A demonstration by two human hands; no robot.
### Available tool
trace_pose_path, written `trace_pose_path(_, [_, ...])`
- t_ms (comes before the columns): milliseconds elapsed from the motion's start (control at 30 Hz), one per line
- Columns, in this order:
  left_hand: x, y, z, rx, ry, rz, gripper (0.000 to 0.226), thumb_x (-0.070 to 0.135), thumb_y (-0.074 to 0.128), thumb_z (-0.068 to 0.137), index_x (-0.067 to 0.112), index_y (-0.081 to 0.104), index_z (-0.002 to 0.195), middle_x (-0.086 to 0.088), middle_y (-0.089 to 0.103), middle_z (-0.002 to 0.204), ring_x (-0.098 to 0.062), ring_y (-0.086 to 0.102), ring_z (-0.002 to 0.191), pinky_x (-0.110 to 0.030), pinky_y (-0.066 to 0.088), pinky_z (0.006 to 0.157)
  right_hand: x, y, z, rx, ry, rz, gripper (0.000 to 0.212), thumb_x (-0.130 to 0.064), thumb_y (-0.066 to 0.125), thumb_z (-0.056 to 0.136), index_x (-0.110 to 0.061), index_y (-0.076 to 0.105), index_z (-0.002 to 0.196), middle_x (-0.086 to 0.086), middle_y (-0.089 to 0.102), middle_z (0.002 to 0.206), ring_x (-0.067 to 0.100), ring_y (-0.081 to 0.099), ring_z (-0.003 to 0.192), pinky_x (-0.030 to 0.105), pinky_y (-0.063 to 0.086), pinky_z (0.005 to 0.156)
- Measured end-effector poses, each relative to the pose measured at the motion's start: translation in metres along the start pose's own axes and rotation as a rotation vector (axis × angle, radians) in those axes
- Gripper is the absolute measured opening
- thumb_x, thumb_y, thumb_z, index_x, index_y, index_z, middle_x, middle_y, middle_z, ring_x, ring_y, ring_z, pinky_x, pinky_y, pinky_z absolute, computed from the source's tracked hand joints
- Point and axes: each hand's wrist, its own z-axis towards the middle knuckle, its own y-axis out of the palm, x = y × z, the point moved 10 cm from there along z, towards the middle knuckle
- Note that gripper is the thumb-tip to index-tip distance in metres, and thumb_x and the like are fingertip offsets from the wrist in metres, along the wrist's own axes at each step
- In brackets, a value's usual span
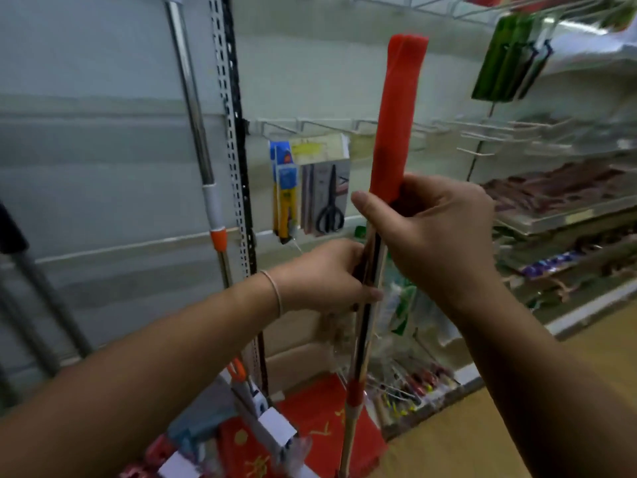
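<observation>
1. Far left, a chrome mop pole (193, 98) stands against the shelf upright. A carded pair of scissors (327, 198) hangs just behind the action.
2. Left hand (324, 277) is wrapped round the stick bundle (370, 305) mid-shaft, which stands upright in front of the display.
3. Right hand (434, 229) grips just above, at the bottom edge of the red sleeve (396, 115), thumb poking out.
4. Risk imo: tug too hard and the sleeve pops off, or the top swings into the wire hooks (310, 127).
5. Can't tell if it's one stick or several. Its foot is cut off by the frame, and the shelves (565, 219) on the right are a blur.
</observation>
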Motion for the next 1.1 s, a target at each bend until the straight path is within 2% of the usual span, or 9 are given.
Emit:
trace_pose_path(133, [-0.005, -0.028, -0.005, 0.045, -0.084, -0.045, 0.019, 0.028, 0.073, 0.086, 0.017, 0.068, 0.101, -0.004, 0.072, 0.092, -0.022, 0.072, 0.089, -0.046, 0.058, 0.086, -0.012, 0.014, 0.025, -0.019, -0.061, 0.033, 0.024, -0.043, 0.075, 0.082, -0.020, 0.078, 0.088, -0.012, 0.072, 0.074, 0.003, 0.067, 0.063, 0.021, 0.053, 0.059])
trace_pose_path(267, [-0.007, -0.052, -0.016, 0.084, -0.152, -0.133, 0.017, 0.017, 0.067, 0.091, 0.006, 0.066, 0.104, -0.015, 0.070, 0.103, -0.028, 0.071, 0.096, -0.045, 0.060, 0.085, -0.025, 0.033, 0.044, -0.040, -0.092, 0.077, 0.027, -0.044, 0.074, 0.081, -0.018, 0.077, 0.080, -0.008, 0.070, 0.066, 0.009, 0.064, 0.058, 0.031, 0.052, 0.057])
trace_pose_path(433, [0.001, -0.087, -0.031, 0.147, -0.136, -0.156, 0.004, 0.024, 0.064, 0.093, 0.020, 0.065, 0.093, -0.003, 0.065, 0.091, -0.020, 0.069, 0.085, -0.042, 0.061, 0.082, -0.048, 0.051, 0.068, -0.046, -0.152, 0.122, 0.033, -0.042, 0.072, 0.083, -0.013, 0.069, 0.068, -0.001, 0.060, 0.052, 0.016, 0.055, 0.048, 0.032, 0.044, 0.050])
trace_pose_path(533, [0.007, -0.110, -0.039, 0.198, -0.143, -0.150, 0.019, 0.030, 0.062, 0.094, 0.013, 0.067, 0.101, -0.001, 0.064, 0.084, -0.018, 0.068, 0.077, -0.039, 0.061, 0.079, -0.063, 0.060, 0.082, -0.072, -0.169, 0.166, 0.035, -0.041, 0.071, 0.085, -0.012, 0.067, 0.067, 0.000, 0.058, 0.051, 0.015, 0.052, 0.047, 0.029, 0.040, 0.048])
trace_pose_path(600, [0.011, -0.127, -0.044, 0.248, -0.142, -0.128, 0.029, 0.033, 0.063, 0.093, 0.006, 0.068, 0.102, -0.007, 0.065, 0.085, -0.024, 0.069, 0.080, -0.039, 0.062, 0.079, -0.073, 0.066, 0.092, -0.085, -0.179, 0.168, 0.036, -0.041, 0.068, 0.087, -0.011, 0.065, 0.066, 0.000, 0.057, 0.051, 0.017, 0.052, 0.047, 0.030, 0.037, 0.047])
trace_pose_path(700, [0.020, -0.158, -0.051, 0.334, -0.093, -0.131, 0.025, 0.029, 0.065, 0.092, 0.004, 0.068, 0.091, -0.008, 0.064, 0.077, -0.023, 0.069, 0.075, -0.042, 0.061, 0.080, -0.087, 0.078, 0.108, -0.116, -0.165, 0.191, 0.037, -0.039, 0.066, 0.088, -0.011, 0.062, 0.065, 0.000, 0.058, 0.052, 0.019, 0.054, 0.050, 0.032, 0.041, 0.049])
trace_pose_path(800, [0.024, -0.184, -0.060, 0.410, -0.088, -0.158, 0.030, 0.025, 0.067, 0.091, -0.005, 0.068, 0.097, -0.011, 0.065, 0.076, -0.020, 0.069, 0.069, -0.036, 0.062, 0.073, -0.101, 0.095, 0.121, -0.180, -0.132, 0.240, 0.034, -0.034, 0.064, 0.090, -0.013, 0.060, 0.063, -0.001, 0.058, 0.053, 0.019, 0.055, 0.051, 0.032, 0.043, 0.051])
trace_pose_path(933, [0.023, -0.210, -0.070, 0.463, -0.105, -0.125, 0.030, 0.031, 0.068, 0.090, 0.001, 0.070, 0.096, -0.022, 0.071, 0.088, -0.026, 0.072, 0.075, -0.034, 0.062, 0.071, -0.117, 0.112, 0.135, -0.195, -0.125, 0.311, 0.026, -0.030, 0.062, 0.091, -0.009, 0.069, 0.078, 0.011, 0.070, 0.069, 0.030, 0.066, 0.067, 0.047, 0.055, 0.066])
trace_pose_path(1100, [0.022, -0.230, -0.075, 0.486, -0.105, -0.120, 0.016, 0.020, 0.065, 0.091, 0.006, 0.066, 0.086, -0.018, 0.057, 0.079, -0.030, 0.066, 0.071, -0.038, 0.062, 0.069, -0.135, 0.126, 0.147, -0.171, -0.157, 0.292, 0.022, -0.028, 0.061, 0.091, -0.010, 0.069, 0.082, 0.008, 0.069, 0.072, 0.028, 0.065, 0.070, 0.047, 0.054, 0.069])
